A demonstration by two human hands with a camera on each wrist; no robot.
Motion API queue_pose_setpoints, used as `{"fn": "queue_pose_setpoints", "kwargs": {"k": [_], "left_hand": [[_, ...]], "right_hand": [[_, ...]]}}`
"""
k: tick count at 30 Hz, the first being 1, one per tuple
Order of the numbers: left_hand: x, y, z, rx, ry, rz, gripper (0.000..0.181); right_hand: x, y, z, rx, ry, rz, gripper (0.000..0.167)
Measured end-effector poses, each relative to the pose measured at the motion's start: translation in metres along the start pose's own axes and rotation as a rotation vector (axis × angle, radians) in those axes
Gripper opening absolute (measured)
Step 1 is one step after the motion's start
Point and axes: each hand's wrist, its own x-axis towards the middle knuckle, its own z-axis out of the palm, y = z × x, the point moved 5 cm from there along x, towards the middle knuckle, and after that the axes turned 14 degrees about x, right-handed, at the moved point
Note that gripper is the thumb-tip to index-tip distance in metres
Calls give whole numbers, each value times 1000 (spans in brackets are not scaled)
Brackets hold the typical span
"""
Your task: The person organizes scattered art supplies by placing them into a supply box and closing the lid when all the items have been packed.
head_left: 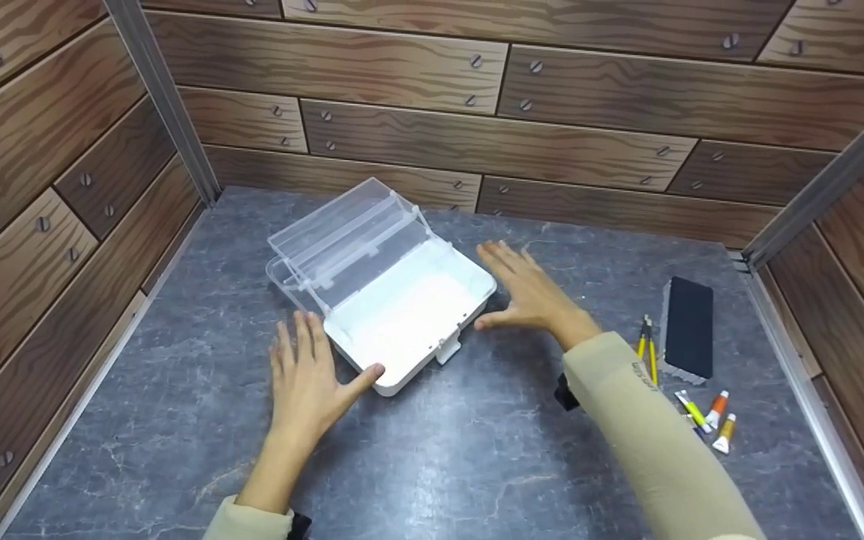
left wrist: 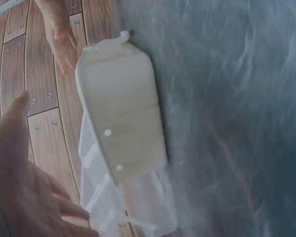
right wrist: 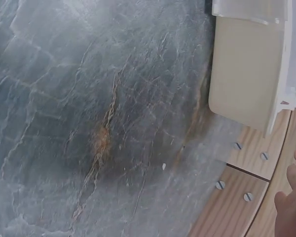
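A white plastic box stands on the table with its clear lid folded back and a latch at its front; nothing lies inside. My left hand is beside the box's left end, fingers spread and straight. In the head view its thumb overlaps the near corner, but the left wrist view shows the hand apart from the box wall. Off the box's right end, my right hand is held with fingers extended, holding nothing. Only part of that hand shows in the right wrist view.
To the right lie a black block-shaped item with a pale underside, yellow pencil-like sticks partly behind the right sleeve, and several small paint tubes. Wood-patterned walls with metal corner posts enclose the grey marbled table.
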Motion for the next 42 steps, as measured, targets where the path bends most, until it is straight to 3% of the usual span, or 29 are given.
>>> {"fn": "queue_pose_setpoints", "kwargs": {"k": [5, 11, 21, 31, 42], "left_hand": [[-1, -1, 13, -18, -92, -84, 140], [-1, 6, 28, -19, -165, -89, 142], [8, 19, 34, -48, -133, -74, 144], [13, 24, 36, -14, -130, -81, 148], [21, 26, 35, 3, -112, -71, 149]], "right_hand": [[12, 2, 9, 6, -39, 37, 132], [22, 4, 19, 34, -85, 87, 133], [31, 6, 26, 3, -146, 146, 145], [37, 7, 36, 51, -191, 179, 145], [28, 8, 35, 67, -132, 183, 137]]}}
